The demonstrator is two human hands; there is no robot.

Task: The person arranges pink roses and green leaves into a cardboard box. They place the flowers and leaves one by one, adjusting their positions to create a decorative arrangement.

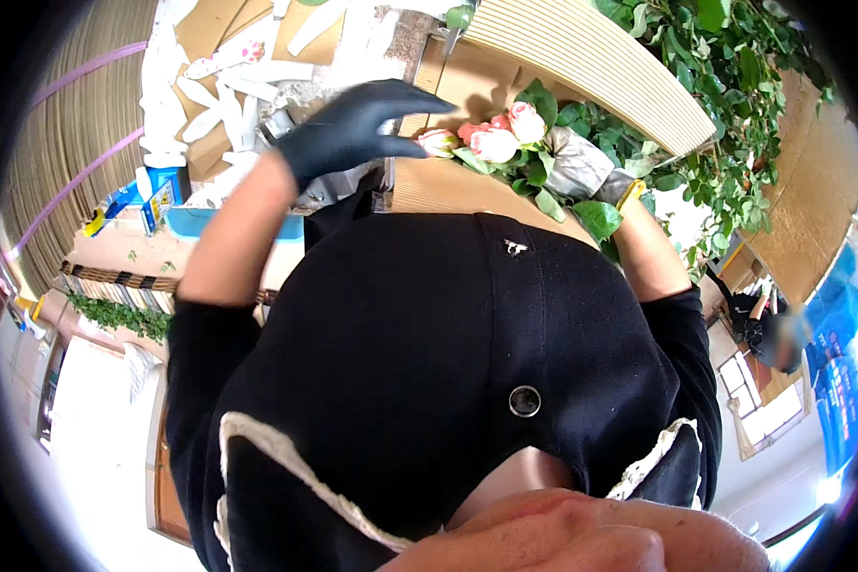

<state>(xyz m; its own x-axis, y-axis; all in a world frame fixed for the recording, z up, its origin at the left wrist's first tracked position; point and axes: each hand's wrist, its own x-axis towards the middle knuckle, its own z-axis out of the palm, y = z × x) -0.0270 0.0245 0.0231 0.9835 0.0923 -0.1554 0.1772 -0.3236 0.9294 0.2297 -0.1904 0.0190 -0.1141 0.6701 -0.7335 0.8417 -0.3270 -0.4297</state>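
Closing too hard, the empty, wide-spread left hand [345, 133] could bruise the roses [495, 145], which the right hand [580, 165] appears to be clasping below the blooms.

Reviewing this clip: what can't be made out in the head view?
Head view:
Stems of the pink-white roses: hidden by leaves and the right hand.
Whether the left hand touches the nearest rose: viewing angle leaves contact unclear.
Ribbed cardboard, far end: cut off by top edge.
What the background person does: too small, blurred.
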